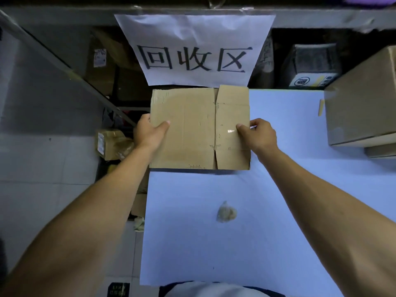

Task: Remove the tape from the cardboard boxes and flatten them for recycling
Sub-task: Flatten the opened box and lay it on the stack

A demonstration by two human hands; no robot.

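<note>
I hold the flattened cardboard box out in front of me, one hand on each side edge. My left hand grips its left edge, thumb lying across the top face and the fingers curled underneath out of sight. My right hand pinches the right edge, thumb on top near a small glossy glint on the cardboard, fingers wrapped under. The box lies flat, its flaps spread, a slit running between the flaps at the near and far ends, and it sits at the far left corner of the white table, its left edge reaching over the table's side above the grey floor. Whether it rests on the table or hangs just over it I cannot tell. Just beyond it a paper sign with three large handwritten characters hangs from a shelf. A crumpled wad of clear tape lies on the table nearer me, well apart from the box. An unflattened cardboard box stands at the table's right side.
</note>
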